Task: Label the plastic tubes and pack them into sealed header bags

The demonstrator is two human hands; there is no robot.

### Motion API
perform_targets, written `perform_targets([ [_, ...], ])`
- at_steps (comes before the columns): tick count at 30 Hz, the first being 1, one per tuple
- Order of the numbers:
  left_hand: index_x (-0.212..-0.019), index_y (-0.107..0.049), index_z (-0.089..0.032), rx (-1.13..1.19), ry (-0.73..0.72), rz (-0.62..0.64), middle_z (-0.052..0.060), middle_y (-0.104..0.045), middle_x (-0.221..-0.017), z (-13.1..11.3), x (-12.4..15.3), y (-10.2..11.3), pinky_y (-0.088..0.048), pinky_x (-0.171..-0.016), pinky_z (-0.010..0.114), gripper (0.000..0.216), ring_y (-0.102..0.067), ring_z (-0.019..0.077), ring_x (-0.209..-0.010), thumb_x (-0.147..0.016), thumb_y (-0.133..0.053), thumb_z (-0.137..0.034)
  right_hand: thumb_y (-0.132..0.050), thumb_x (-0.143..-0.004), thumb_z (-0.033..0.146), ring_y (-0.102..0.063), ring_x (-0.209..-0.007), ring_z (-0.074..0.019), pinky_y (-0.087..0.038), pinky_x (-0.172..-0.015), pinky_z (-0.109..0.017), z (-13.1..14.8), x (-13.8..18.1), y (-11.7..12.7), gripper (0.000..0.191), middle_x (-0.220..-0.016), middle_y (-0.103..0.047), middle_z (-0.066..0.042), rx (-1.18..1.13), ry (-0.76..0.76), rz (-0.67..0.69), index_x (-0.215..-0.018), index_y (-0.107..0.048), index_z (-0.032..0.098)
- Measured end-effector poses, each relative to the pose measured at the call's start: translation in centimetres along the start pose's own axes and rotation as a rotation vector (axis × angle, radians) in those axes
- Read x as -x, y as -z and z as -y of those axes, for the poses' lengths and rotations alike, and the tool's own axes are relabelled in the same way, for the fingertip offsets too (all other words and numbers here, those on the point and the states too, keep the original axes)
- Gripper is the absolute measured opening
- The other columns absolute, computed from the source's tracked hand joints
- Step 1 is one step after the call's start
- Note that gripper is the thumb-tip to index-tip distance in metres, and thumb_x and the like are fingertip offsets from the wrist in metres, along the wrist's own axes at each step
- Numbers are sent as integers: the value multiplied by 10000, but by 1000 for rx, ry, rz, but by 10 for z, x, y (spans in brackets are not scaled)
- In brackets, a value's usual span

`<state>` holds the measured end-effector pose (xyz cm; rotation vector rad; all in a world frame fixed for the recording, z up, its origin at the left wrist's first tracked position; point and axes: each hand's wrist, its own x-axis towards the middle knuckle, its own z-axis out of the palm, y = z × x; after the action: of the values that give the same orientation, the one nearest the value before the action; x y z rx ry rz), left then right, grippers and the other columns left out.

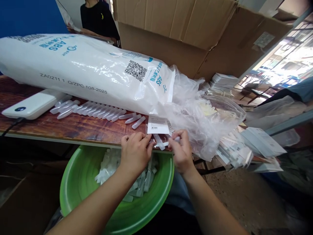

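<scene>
A small clear plastic bag [149, 138] lies at the table's front edge, with a white printed card [157, 126] at its top. One translucent plastic tube [158, 141] rests slantwise in or on this bag; I cannot tell which. My left hand [135, 151] pinches the bag's left side between thumb and fingers. At the other side, my right hand [182, 151] is closed, with a whitish translucent tube [177, 139] showing between its fingers, close against the bag. Beyond them a row of similar tubes [97, 110] lies along the table.
Below the table edge stands a green basin [70, 192] holding many translucent pieces. A large white ABS sack [93, 71] and crumpled clear plastic [193, 114] lie behind. A white device [34, 103] sits left, stacked cards [261, 142] right. Cardboard [171, 36] and another person [97, 19] are farther back.
</scene>
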<state>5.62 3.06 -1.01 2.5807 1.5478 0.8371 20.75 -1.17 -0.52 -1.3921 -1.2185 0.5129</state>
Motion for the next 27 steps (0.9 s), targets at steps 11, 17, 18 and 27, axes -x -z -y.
perform_targets([
  [11, -1029, -686, -255, 2, 25, 16, 51, -636, -965, -6, 2, 1, -290, -789, 430, 219, -555, 247, -923, -909, -524, -343, -444, -950, 261, -510, -824, -150, -428, -786, -325, 6, -14, 6, 78, -914, -463, -21, 240, 387, 101, -986, -382, 231],
  [17, -1015, -676, -245, -1, 11, 31, 80, -609, -966, -7, 2, -1, -293, -758, 417, 241, -539, 253, -907, -930, -462, -316, -512, -900, 125, -534, -933, -191, -501, -833, -368, -21, -7, 6, 179, -988, -496, -83, 443, 643, 112, -1059, -512, 209],
  [18, -1023, -672, -242, -3, 12, 33, 83, -606, -969, -7, 2, -2, -297, -759, 417, 247, -536, 255, -906, -930, -453, -305, -513, -897, 115, -539, -937, -192, -511, -836, -367, -23, -4, 6, 196, -996, -502, -90, 451, 642, 124, -1069, -536, 205],
  [27, -1085, -634, -212, 55, -28, 119, 89, -577, -1025, -4, 5, 5, -349, -792, 434, 317, -528, 268, -952, -807, -485, -191, -440, -919, 123, -338, -1380, -284, -399, -1099, -488, -15, 11, 6, 526, -1492, -264, -192, 522, 539, 313, -1435, -349, 169],
])
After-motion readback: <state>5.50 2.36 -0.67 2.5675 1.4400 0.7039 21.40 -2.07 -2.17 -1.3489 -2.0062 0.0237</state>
